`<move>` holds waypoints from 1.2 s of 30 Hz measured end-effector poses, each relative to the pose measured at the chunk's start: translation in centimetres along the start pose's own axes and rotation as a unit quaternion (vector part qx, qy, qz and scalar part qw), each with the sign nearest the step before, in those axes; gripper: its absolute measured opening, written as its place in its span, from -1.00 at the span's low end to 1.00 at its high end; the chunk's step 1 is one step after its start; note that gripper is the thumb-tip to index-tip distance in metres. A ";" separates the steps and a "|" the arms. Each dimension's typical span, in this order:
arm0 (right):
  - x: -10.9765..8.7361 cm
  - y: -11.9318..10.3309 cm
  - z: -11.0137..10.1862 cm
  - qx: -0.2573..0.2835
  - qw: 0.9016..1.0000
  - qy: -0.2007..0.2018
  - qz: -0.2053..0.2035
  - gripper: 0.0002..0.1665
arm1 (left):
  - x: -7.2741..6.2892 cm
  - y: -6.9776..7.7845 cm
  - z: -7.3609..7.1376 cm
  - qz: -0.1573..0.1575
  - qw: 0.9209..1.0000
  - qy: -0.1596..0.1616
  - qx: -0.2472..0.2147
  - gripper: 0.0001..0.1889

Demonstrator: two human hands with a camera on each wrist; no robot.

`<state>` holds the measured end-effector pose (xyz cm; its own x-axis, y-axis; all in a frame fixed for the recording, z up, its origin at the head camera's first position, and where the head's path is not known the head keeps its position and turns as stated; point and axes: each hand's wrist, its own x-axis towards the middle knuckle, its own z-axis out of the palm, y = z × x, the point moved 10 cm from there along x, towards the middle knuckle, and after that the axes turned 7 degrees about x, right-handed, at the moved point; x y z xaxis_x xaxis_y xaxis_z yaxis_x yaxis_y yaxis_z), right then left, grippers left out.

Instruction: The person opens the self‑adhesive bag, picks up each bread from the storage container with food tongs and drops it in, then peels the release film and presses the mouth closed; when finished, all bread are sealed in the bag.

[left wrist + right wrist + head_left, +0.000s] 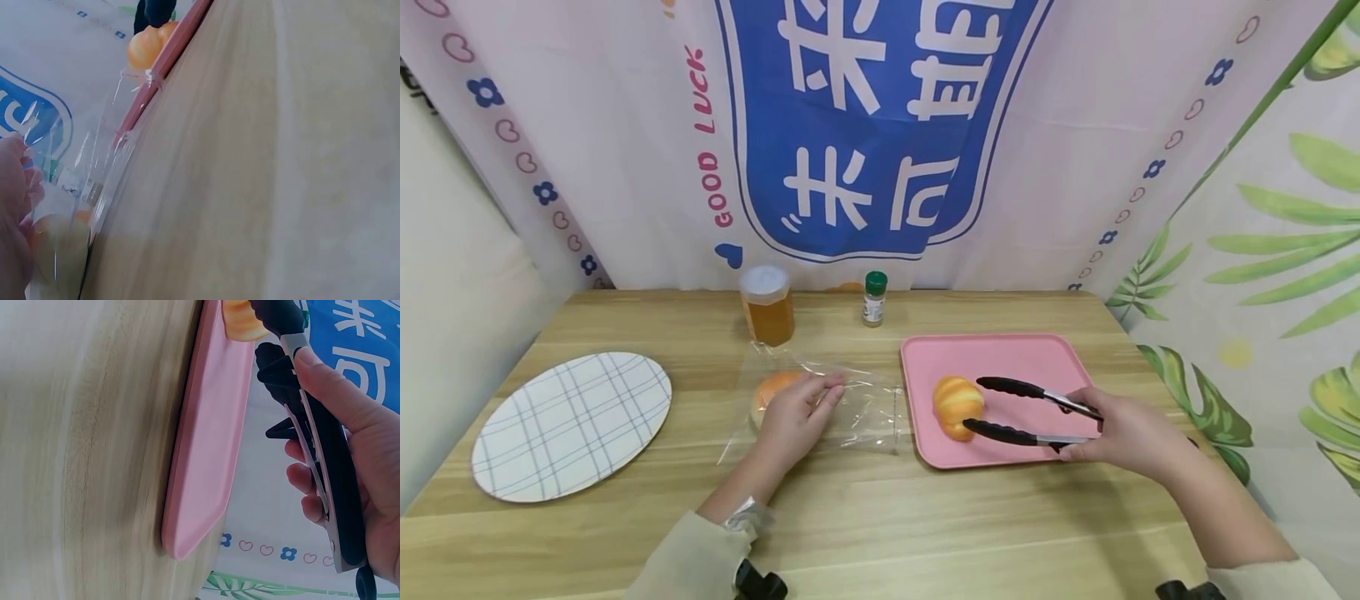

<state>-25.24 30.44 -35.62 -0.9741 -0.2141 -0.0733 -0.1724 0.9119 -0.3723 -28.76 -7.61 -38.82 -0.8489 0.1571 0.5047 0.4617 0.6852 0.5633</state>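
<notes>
A wood-grained table (925, 533) carries a shallow pink tray (1022, 354) with rounded corners. Left of it lies a crinkled, glossy clear bag (868, 421). Silver tongs (1028, 438) with black tips stand spread above the tray, grasped in the fingers of the right hand (1131, 433). The left hand's (793, 421) fingers pinch the bag's film. A plump golden bread roll (957, 404), banded in paler yellow, sits at the tray's left beside the tips; an orange-brown bun (772, 387) shows through the film.
</notes>
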 end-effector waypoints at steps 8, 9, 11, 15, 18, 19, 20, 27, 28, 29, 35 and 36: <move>0.6 0.3 0.5 0.003 1.000 -0.004 -0.003 -0.11 | -0.3 -0.1 -0.7 -0.002 1.000 0.012 -0.004 -0.83; 0.6 0.2 0.5 0.004 1.000 -0.002 -0.006 -0.12 | -0.4 -0.1 -0.7 -0.001 1.000 0.013 -0.005 -0.83; 0.5 0.2 0.6 0.006 1.000 0.001 -0.011 -0.15 | -0.4 0.0 -0.8 0.004 1.000 0.014 -0.004 -0.83; 0.3 0.0 0.6 0.010 1.000 0.011 -0.015 -0.19 | -0.4 0.2 -0.8 0.008 1.000 0.009 -0.003 -0.81; 0.2 -0.2 0.5 0.018 1.000 0.016 -0.017 -0.21 | -0.4 0.2 -0.7 0.007 1.000 0.003 0.002 -0.80; 0.2 -0.3 0.5 0.023 0.999 0.017 -0.016 -0.22 | -0.4 0.3 -0.7 0.007 1.000 0.002 0.005 -0.79; 0.2 -0.4 0.4 0.032 0.999 0.016 -0.014 -0.22 | -0.4 0.3 -0.7 0.009 1.000 0.002 0.008 -0.79; 1.1 -2.2 1.0 0.103 0.994 -0.022 -0.030 -0.26 | -0.4 0.4 -0.9 0.024 0.999 0.012 0.022 -0.78; 1.4 -2.6 1.2 0.111 0.993 -0.030 -0.037 -0.28 | -0.3 0.5 -0.9 0.026 0.999 0.013 0.023 -0.77; 1.7 -2.9 1.4 0.117 0.992 -0.038 -0.043 -0.30 | -0.4 0.5 -0.9 0.026 0.999 0.014 0.023 -0.77; 3.8 -4.4 2.3 0.131 0.987 -0.079 -0.052 -0.36 | -0.4 0.3 -1.0 0.025 0.999 0.013 0.018 -0.78; 4.1 -4.7 2.4 0.130 0.986 -0.084 -0.055 -0.36 | -0.4 0.4 -0.9 0.025 0.999 0.012 0.017 -0.78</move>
<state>-28.06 24.38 -36.42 -0.9098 -0.3817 -0.1630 -0.2114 0.7641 -0.6095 -28.00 -8.09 -38.21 -0.8184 0.1752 0.5473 0.4940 0.7010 0.5143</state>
